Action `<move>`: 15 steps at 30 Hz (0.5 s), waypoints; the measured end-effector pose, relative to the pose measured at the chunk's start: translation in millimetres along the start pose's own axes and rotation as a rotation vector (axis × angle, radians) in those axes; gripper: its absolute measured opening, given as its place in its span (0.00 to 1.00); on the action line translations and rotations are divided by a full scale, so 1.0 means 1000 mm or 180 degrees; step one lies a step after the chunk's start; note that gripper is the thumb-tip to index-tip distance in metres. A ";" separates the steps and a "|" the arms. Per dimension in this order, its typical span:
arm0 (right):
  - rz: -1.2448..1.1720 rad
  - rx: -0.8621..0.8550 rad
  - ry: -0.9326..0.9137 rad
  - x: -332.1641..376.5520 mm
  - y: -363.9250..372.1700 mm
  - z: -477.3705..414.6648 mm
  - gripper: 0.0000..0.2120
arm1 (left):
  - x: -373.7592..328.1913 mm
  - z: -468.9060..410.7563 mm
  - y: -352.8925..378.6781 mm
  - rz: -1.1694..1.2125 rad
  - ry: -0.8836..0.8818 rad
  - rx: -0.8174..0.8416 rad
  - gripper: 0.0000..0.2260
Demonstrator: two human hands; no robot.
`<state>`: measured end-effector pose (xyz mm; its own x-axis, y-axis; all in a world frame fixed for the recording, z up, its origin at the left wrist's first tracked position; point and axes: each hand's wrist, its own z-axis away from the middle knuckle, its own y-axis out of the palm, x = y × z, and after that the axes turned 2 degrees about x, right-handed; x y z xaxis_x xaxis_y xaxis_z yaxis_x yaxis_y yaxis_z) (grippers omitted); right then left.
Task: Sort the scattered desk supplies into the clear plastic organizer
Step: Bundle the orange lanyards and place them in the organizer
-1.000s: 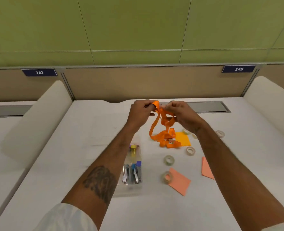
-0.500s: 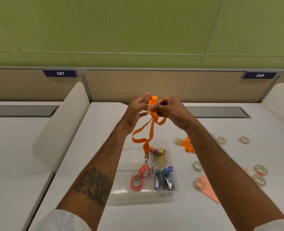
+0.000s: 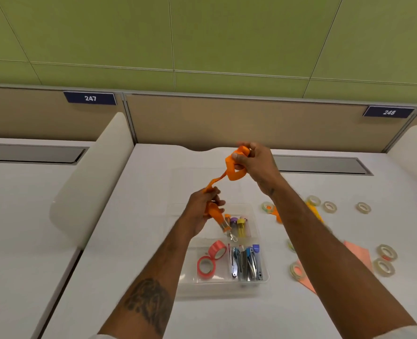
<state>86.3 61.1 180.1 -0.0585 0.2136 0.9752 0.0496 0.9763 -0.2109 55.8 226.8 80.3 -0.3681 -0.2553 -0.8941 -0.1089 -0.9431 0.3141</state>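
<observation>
Winding status: the orange lanyard (image 3: 235, 167) is now stretched between separated hands above the clear plastic organizer (image 3: 223, 250), where earlier both hands met.
Right hand (image 3: 256, 161): fingers clenched on coiled loops.
Left hand (image 3: 203, 209): fingers closed around the clip end.
Task implication: bundling is judged nearly complete; placement pending.

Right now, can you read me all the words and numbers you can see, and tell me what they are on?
"247" in white on the dark blue rectangular sign, on the tan partition at the left.
"248" in white on the second dark blue rectangular sign, on the same partition at the right.
Nothing readable shows on the supplies in the clear plastic organizer, on the clear tape rolls, or on the orange fabric lanyard.
</observation>
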 end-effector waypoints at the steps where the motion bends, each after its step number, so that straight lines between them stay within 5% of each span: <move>1: 0.0089 -0.0153 0.0017 -0.009 0.001 0.002 0.15 | -0.003 -0.002 0.000 0.0379 -0.0050 -0.0125 0.10; 5: 0.0509 -0.0605 0.0093 -0.043 0.026 0.016 0.06 | -0.011 -0.005 0.013 0.1544 -0.0242 -0.0457 0.12; 9: 0.0521 -0.0701 0.0244 -0.059 0.060 0.035 0.08 | -0.015 -0.010 0.023 0.2152 -0.0072 -0.0553 0.18; 15: 0.0818 0.0655 -0.0010 -0.062 0.069 0.043 0.16 | -0.018 -0.019 0.015 0.2198 -0.0103 -0.0899 0.10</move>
<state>50.9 116.7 102.4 -0.0732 0.4537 0.8881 -0.1395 0.8771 -0.4596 78.3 213.4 94.8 -0.2941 -0.8072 -0.5118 0.3969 -0.5903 0.7029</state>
